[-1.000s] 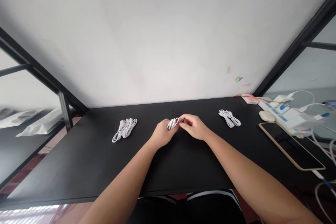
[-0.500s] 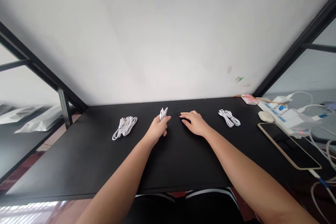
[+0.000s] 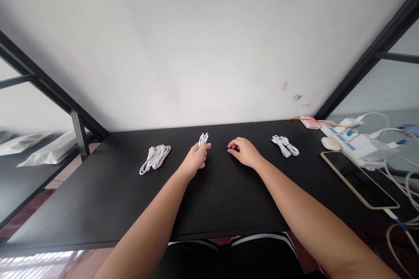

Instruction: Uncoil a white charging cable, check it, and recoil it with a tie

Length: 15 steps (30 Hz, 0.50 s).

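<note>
A coiled white cable (image 3: 203,139) is in my left hand (image 3: 195,159), its loops sticking up past the closed thumb and fingers. To the right of it, my right hand (image 3: 245,151) is low over the table, thumb and fingertips drawn together in a pinch. Thin black strips (image 3: 225,144), like twist ties, lie at those fingertips; against the black surface I cannot make out their ends. Two bundled white cables (image 3: 156,158) lie to the left of my hands. Another white cable bundle (image 3: 285,146), bound at its middle, rests to the right.
The black table (image 3: 108,200) meets a white wall (image 3: 203,52) behind. At the right are a phone (image 3: 360,181) with a cable plugged in, a white mouse (image 3: 330,144), a power strip (image 3: 350,139) with chargers and a pink-and-white box (image 3: 310,123). Plastic bags (image 3: 49,150) lie beyond the left frame.
My right hand's spread fingers have closed into a pinch at the black strips. The left hand has turned slightly, still holding the coiled cable.
</note>
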Each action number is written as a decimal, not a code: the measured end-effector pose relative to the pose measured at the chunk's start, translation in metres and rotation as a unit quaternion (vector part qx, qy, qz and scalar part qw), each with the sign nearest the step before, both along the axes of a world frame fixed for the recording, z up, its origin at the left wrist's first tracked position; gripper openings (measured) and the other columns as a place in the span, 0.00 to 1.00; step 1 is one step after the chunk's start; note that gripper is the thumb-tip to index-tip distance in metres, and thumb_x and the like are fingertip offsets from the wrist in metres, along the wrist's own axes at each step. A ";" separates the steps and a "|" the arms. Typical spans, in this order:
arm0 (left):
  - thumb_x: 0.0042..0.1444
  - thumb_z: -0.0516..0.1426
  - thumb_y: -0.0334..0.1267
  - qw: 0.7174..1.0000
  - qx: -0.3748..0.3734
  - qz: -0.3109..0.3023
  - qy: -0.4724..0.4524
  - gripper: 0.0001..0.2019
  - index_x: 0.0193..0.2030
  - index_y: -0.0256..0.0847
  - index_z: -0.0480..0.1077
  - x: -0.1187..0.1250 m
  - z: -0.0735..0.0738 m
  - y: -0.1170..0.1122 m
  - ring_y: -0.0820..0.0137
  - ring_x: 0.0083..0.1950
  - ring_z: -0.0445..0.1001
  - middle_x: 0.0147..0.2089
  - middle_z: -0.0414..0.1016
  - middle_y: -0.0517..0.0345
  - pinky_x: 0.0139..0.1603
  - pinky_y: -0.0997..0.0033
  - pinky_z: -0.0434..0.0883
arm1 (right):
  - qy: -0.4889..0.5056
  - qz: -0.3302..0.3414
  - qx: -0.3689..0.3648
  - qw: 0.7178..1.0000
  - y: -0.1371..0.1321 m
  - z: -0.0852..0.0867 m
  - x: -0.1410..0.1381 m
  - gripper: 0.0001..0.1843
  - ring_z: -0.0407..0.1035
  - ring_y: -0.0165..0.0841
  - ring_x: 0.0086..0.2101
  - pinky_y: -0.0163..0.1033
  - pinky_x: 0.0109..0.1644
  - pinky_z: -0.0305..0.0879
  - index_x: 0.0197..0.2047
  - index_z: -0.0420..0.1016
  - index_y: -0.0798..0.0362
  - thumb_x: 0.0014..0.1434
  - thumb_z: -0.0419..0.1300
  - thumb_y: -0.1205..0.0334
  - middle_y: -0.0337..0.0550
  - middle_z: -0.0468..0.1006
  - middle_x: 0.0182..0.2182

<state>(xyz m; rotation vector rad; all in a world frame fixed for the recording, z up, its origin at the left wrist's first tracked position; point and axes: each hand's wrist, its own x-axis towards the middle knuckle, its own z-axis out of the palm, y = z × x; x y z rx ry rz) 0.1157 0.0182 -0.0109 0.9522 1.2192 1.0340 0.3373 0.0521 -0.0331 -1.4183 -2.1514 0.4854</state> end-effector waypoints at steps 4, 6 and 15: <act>0.60 0.56 0.36 1.000 0.024 0.007 -0.017 0.06 0.43 0.38 0.65 0.002 0.000 0.001 0.79 0.18 0.58 0.23 0.58 0.69 0.16 0.79 0.53 | -0.010 0.005 -0.022 1.000 0.000 0.002 0.000 0.05 0.68 0.34 0.35 0.40 0.40 0.63 0.32 0.78 0.51 0.61 0.63 0.66 0.42 0.74 0.33; 0.62 0.54 0.39 0.999 0.027 -0.021 0.016 0.09 0.46 0.38 0.66 0.001 -0.001 0.002 0.77 0.18 0.64 0.25 0.65 0.65 0.14 0.78 0.53 | -0.005 0.014 -0.015 1.000 -0.002 0.003 0.000 0.05 0.68 0.33 0.34 0.39 0.39 0.63 0.33 0.77 0.52 0.62 0.62 0.66 0.42 0.73 0.33; 0.63 0.53 0.47 0.992 0.035 -0.079 0.093 0.16 0.30 0.37 0.70 0.000 -0.001 0.000 0.81 0.15 0.47 0.16 0.51 0.69 0.17 0.78 0.44 | 0.142 0.052 -0.023 0.988 -0.012 0.011 -0.008 0.06 0.69 0.32 0.31 0.39 0.39 0.65 0.38 0.70 0.49 0.67 0.54 0.59 0.39 0.76 0.33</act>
